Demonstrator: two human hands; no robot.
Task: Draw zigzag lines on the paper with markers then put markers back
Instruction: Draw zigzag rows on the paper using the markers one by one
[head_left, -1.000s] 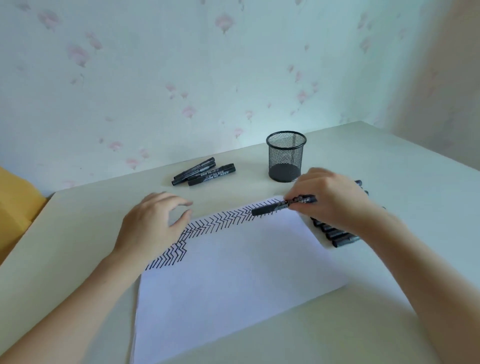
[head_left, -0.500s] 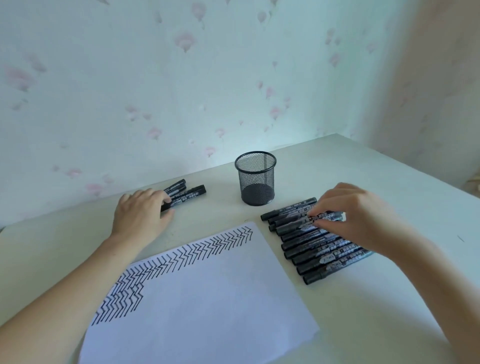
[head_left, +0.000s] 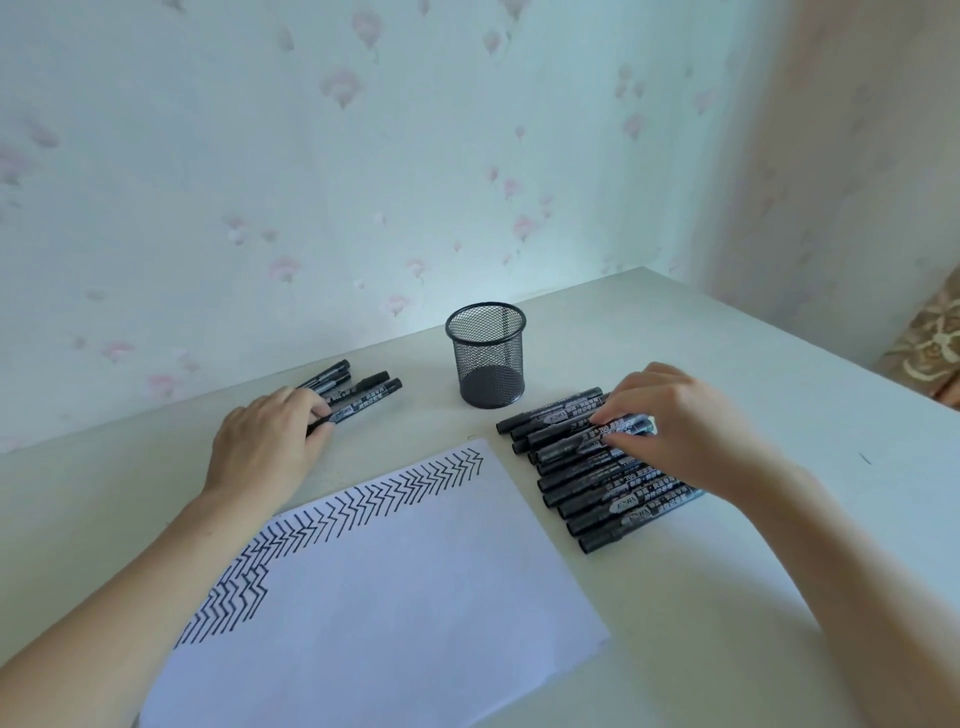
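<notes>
One sheet of paper (head_left: 395, 587) lies on the tabletop (head_left: 727, 623), zigzag lines along its far and left edges. Right of it sits a row of about eleven black markers (head_left: 587, 499); the right hand (head_left: 675, 431) rests on the row, fingertips pinching one marker (head_left: 582, 444). Four more markers (head_left: 363, 389) lie far left, the left hand (head_left: 270, 441) gripping one. One mesh cup (head_left: 485, 358) stands between the groups
</notes>
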